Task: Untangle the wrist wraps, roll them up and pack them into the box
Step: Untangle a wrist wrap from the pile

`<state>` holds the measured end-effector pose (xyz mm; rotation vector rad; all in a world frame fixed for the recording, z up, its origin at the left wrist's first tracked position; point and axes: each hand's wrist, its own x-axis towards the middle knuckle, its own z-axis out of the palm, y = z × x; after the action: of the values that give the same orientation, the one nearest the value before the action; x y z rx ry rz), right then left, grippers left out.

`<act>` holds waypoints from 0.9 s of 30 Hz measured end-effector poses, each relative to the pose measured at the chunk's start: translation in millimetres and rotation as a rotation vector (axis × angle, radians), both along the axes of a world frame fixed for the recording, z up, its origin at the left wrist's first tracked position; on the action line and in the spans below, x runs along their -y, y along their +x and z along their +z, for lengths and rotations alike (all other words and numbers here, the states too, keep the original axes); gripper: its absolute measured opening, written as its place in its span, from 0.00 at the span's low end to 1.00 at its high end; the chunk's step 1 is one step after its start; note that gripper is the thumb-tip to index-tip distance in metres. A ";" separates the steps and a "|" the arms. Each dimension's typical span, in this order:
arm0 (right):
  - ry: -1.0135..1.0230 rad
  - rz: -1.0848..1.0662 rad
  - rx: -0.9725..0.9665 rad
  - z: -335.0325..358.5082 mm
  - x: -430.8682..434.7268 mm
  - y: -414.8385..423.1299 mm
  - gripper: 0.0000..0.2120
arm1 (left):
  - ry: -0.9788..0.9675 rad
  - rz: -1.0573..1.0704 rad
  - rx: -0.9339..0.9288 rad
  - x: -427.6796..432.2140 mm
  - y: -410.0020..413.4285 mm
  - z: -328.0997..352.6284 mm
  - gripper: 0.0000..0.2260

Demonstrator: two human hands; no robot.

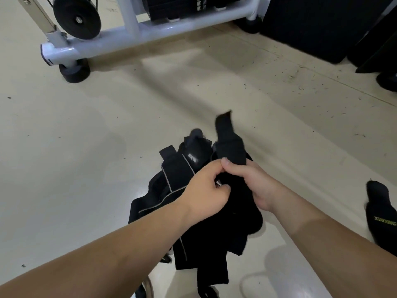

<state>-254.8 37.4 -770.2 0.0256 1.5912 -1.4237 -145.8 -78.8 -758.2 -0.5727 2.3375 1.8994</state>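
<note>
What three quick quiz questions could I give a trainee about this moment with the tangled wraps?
1. True or false: both hands grip the tangled bundle of black fabric wrist wraps.
2. Which hand pinches the black strap end that sticks upward? A) left hand B) right hand
3. Fill in: a black slipper with yellow-green lettering lies on the ____ side of the cream floor.

Key: 1 true; 2 B; 3 right. No packing box is in view, and no wrap looks rolled yet.
</note>
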 end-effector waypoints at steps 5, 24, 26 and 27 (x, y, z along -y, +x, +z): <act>0.253 -0.274 -0.082 -12.7 -9.4 -5.7 0.09 | -0.371 0.277 0.123 21.8 15.5 -23.3 0.12; 0.248 -0.374 -0.083 -5.8 -15.8 -2.2 0.19 | -0.430 -0.028 0.330 12.4 32.1 -13.0 0.06; 0.276 -0.392 -0.153 -4.5 -18.4 -2.8 0.16 | -0.391 0.041 0.331 14.4 32.9 -11.1 0.07; 0.278 -0.391 -0.153 -5.2 -21.0 -3.0 0.16 | -0.347 0.086 0.335 16.1 33.7 -9.4 0.07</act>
<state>-257.8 58.4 -775.4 0.4198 1.9799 -1.5113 -112.1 -94.8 -767.6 -0.9508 2.4504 1.2982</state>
